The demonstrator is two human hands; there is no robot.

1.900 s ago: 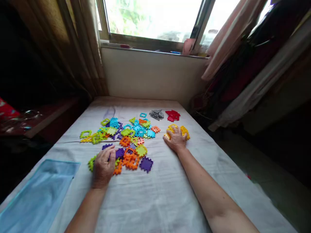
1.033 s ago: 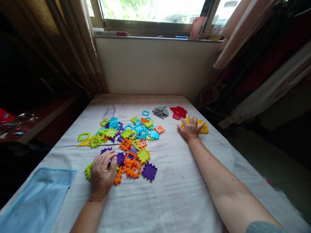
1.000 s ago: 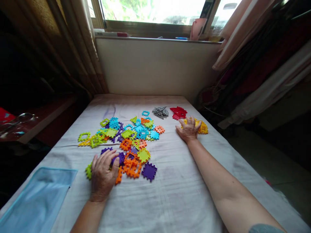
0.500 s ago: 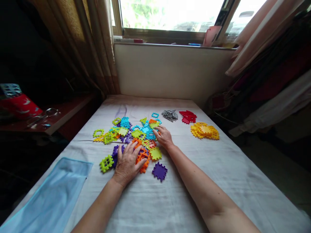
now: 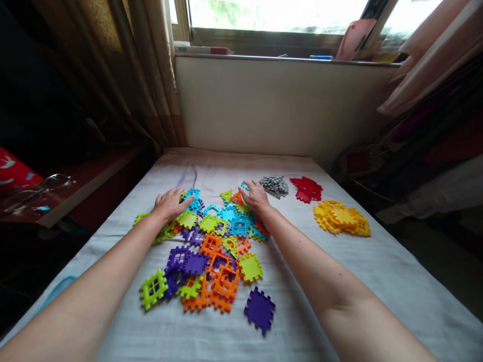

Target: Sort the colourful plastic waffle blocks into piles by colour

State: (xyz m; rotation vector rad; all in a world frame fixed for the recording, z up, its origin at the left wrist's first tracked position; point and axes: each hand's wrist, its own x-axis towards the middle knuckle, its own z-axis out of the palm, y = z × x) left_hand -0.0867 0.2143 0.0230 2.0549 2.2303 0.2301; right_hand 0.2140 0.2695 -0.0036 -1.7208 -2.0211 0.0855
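Head view | close above sheet [image 5: 211, 337] — facing forward, down | window [image 5: 279, 15] ahead

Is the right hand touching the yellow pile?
No, the right hand is at the mixed pieces, and the yellow pile lies apart from it.

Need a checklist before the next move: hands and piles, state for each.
1. Yellow pile one colour and apart from the mixed pile: ok.
2. Red pile one colour: ok.
3. Pieces in the mixed pile lying singly: not ok, many overlap.
4. Loose purple square clear of other pieces: ok.
5. Left hand free of pieces: cannot tell, it is at the cyan pieces, palm hidden.
6. Right hand clear of the grey pile: cannot tell, very close.
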